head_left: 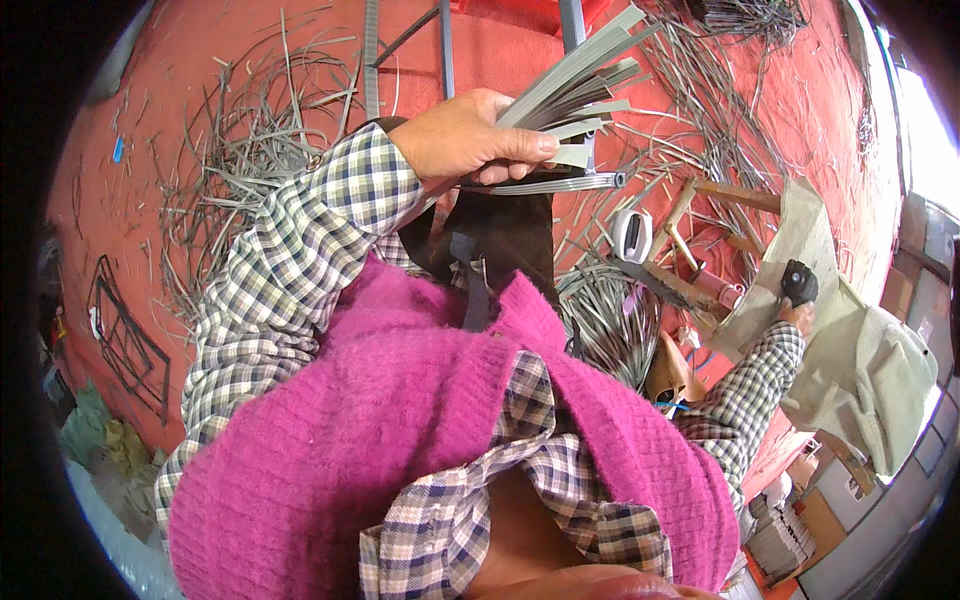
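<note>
My left hand [475,140] is closed round a fanned bundle of flat grey strips [590,75], its thumb pressed on them. The strips' free ends point up and to the right. Just below that hand, a thin ribbed grey bar [560,183] lies across the dark cloth [500,235] over my lap. Out to the right, my right hand [798,317] is closed at a small black object [798,282] whose kind I cannot make out. It is over a pale grey-green cloth [770,270] draped on a wooden frame. Most of that hand's fingers are hidden.
Tangled grey strips [245,150] litter the red floor on the left, with more strips [725,120] on the right. A coiled strip bundle [610,310] lies by my right side, near a white oval object [632,237]. Metal legs [447,50] stand ahead.
</note>
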The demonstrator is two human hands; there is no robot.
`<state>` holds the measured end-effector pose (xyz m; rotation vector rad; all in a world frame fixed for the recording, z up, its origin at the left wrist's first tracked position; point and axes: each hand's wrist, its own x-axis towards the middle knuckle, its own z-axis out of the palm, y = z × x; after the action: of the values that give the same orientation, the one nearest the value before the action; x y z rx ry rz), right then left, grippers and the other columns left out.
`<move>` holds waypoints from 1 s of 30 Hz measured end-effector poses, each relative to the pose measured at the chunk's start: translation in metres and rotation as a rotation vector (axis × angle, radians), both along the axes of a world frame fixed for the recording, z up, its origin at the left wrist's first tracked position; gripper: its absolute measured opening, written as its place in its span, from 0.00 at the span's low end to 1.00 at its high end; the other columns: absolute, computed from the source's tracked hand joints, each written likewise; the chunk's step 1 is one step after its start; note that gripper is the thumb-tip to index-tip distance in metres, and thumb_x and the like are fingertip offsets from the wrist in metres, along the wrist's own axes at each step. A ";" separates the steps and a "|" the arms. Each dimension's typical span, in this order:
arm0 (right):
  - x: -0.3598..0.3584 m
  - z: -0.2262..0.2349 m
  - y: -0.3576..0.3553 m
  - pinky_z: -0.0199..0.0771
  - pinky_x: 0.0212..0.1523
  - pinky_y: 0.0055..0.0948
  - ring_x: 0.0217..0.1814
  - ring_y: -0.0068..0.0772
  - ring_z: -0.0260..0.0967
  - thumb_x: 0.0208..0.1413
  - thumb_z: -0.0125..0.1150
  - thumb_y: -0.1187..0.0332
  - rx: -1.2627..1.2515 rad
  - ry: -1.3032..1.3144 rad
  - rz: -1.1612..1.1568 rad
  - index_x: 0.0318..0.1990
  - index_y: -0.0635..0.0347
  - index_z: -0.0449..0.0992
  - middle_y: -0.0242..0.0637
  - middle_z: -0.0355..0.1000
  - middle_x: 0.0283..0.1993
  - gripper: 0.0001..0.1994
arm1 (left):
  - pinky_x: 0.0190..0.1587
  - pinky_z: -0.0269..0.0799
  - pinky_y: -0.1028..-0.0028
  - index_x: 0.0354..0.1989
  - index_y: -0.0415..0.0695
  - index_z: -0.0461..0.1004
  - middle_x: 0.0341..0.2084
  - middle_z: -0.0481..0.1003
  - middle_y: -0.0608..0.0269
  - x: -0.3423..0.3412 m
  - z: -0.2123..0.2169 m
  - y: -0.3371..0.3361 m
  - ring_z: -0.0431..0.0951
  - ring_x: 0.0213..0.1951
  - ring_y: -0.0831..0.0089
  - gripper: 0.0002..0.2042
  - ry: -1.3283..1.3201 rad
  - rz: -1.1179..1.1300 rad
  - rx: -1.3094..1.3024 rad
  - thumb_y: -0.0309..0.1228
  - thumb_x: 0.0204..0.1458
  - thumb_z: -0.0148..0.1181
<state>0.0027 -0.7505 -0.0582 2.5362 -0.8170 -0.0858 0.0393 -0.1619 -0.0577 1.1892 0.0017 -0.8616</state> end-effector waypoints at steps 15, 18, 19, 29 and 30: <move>0.021 0.073 0.394 0.70 0.29 0.26 0.27 0.33 0.70 0.38 0.65 0.74 1.140 -0.232 1.333 0.37 0.58 0.74 0.35 0.71 0.27 0.14 | 0.14 0.47 0.87 0.28 0.39 0.67 0.14 0.63 0.72 -0.015 0.002 0.002 0.55 0.12 0.89 0.13 0.015 -0.102 -0.260 0.37 0.52 0.55; 0.016 0.075 0.395 0.71 0.28 0.23 0.29 0.32 0.71 0.40 0.62 0.77 1.146 -0.236 1.357 0.35 0.60 0.74 0.36 0.72 0.28 0.11 | 0.13 0.47 0.87 0.29 0.39 0.67 0.14 0.63 0.72 -0.017 0.000 0.002 0.55 0.12 0.89 0.13 0.034 -0.127 -0.337 0.38 0.52 0.55; 0.014 0.075 0.396 0.71 0.29 0.23 0.29 0.32 0.72 0.41 0.62 0.77 1.133 -0.243 1.377 0.35 0.60 0.74 0.37 0.72 0.28 0.11 | 0.13 0.47 0.87 0.30 0.39 0.67 0.14 0.62 0.72 -0.017 0.000 0.002 0.55 0.12 0.89 0.13 0.045 -0.134 -0.365 0.38 0.52 0.55; 0.003 0.072 0.402 0.71 0.31 0.24 0.31 0.32 0.72 0.43 0.56 0.83 1.195 -0.143 1.292 0.37 0.62 0.74 0.39 0.72 0.32 0.11 | 0.12 0.46 0.88 0.32 0.39 0.67 0.12 0.58 0.75 -0.022 -0.004 0.004 0.53 0.11 0.90 0.13 0.193 -0.073 -0.503 0.38 0.53 0.54; 0.002 0.072 0.402 0.71 0.31 0.24 0.32 0.32 0.72 0.43 0.56 0.82 1.206 -0.123 1.257 0.37 0.62 0.74 0.39 0.72 0.32 0.11 | 0.12 0.46 0.88 0.32 0.39 0.67 0.12 0.58 0.75 -0.021 -0.005 0.004 0.53 0.11 0.90 0.13 0.211 -0.082 -0.518 0.38 0.53 0.54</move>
<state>0.0044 -0.3480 0.0140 3.5970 1.3122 0.0095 0.0181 -0.1577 -0.0626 0.6150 -0.0942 -0.9830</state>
